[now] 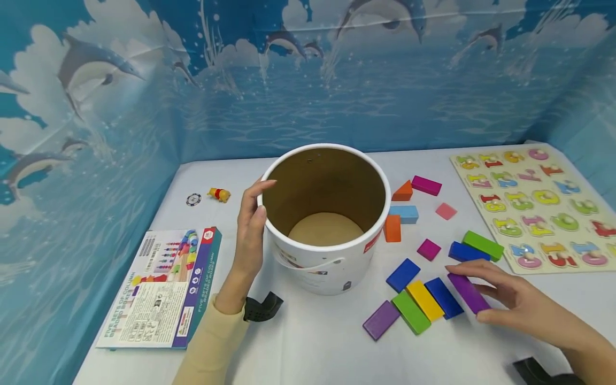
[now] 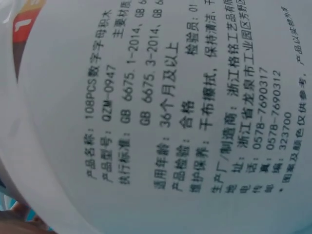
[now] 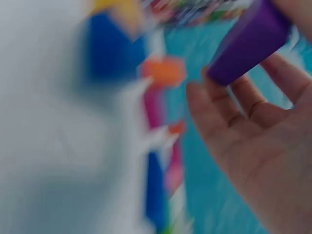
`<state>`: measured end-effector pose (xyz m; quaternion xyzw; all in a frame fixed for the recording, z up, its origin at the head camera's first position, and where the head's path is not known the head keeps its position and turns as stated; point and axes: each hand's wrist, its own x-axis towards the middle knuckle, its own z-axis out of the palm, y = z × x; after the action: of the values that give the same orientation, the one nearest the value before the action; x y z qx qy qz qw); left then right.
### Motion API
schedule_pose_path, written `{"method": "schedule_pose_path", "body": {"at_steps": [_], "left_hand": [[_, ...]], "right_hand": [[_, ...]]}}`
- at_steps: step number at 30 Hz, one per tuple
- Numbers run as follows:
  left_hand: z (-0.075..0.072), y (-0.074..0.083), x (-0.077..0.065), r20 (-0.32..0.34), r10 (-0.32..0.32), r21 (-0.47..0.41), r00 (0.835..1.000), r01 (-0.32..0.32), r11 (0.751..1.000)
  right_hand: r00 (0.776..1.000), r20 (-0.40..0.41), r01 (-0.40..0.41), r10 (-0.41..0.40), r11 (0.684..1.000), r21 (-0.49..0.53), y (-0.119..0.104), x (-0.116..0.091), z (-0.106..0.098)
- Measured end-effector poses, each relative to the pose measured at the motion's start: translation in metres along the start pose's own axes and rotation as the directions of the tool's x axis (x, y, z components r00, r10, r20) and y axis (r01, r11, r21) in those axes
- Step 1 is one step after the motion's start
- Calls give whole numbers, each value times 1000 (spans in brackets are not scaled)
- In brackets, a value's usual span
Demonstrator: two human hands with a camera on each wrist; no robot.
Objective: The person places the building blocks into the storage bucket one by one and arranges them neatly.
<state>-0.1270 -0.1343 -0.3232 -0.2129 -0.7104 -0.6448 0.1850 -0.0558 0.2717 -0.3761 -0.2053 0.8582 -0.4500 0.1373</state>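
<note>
A white bucket [image 1: 308,270] stands upright with its mouth towards me and bare floor showing inside. My left hand [image 1: 250,235] grips its left side at the rim, one finger hooked over the edge. In the left wrist view the printed bucket wall [image 2: 146,146] fills most of the picture. My right hand [image 1: 505,294] pinches a purple block [image 1: 469,293] between thumb and fingers. The right wrist view shows this purple block [image 3: 251,41] too. Beside it lie a blue block [image 1: 444,298], a yellow block [image 1: 425,300], a green block [image 1: 411,312] and another purple block [image 1: 382,320].
More blocks, such as an orange triangle [image 1: 403,191] and a magenta block [image 1: 426,185], lie right of the bucket. A number puzzle board [image 1: 510,214] is at the right. A boxed toy set [image 1: 154,294], a small bear figure [image 1: 219,194] and a round chip [image 1: 193,199] are at the left.
</note>
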Motion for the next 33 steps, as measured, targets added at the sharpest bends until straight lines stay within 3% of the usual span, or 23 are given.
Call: {"method": "schedule_pose_path", "body": {"at_steps": [2, 3, 7, 8, 9, 13, 14, 17, 19, 22, 26, 29, 33], "left_hand": [[0, 0, 1, -12, 1, 6, 1000, -1, 1000], [1, 0, 2, -16, 2, 5, 1000, -2, 1000], [0, -2, 4, -26, 3, 4, 1000, -3, 1000], [-1, -3, 4, -27, 0, 1, 1000, 0, 1000], [-1, -4, 4, -26, -3, 0, 1000, 3, 1000], [-2, -6, 2, -31, -13, 1, 999, 13, 1000], [-1, -7, 2, -30, -13, -2, 999, 13, 1000], [0, -9, 1, -27, -9, -12, 1000, 8, 1000], [1, -10, 0, -23, -7, -18, 1000, 6, 1000], [2, -9, 0, -20, 3, -21, 1000, -3, 1000], [2, -7, -1, -19, 4, -11, 1000, -4, 1000], [0, -4, -1, -19, -1, 4, 1000, 1, 1000], [-1, -2, 0, -26, -11, 21, 1000, 11, 1000]], "right_hand": [[988, 34, 140, -148, 975, 175, -19, 7, -9], [970, 50, 215, -236, 941, 260, -29, 14, -13], [859, 76, 419, -506, 780, 464, -83, 50, -26], [834, 88, 441, -545, 753, 489, -98, 62, -28], [825, 99, 444, -557, 746, 496, -113, 74, -29], [837, 186, 366, -515, 778, 510, -163, 126, -23], [853, 215, 323, -475, 806, 496, -171, 138, -21], [870, 304, 213, -388, 853, 477, -183, 170, -10], [870, 353, 174, -344, 884, 434, -184, 185, -5], [857, 429, 133, -285, 927, 351, -185, 198, 2], [836, 524, 114, -165, 985, 128, -189, 207, 11], [815, 575, 119, -70, 992, -48, -193, 214, 17], [781, 624, 133, -2, 977, -164, -197, 220, 22]]}}
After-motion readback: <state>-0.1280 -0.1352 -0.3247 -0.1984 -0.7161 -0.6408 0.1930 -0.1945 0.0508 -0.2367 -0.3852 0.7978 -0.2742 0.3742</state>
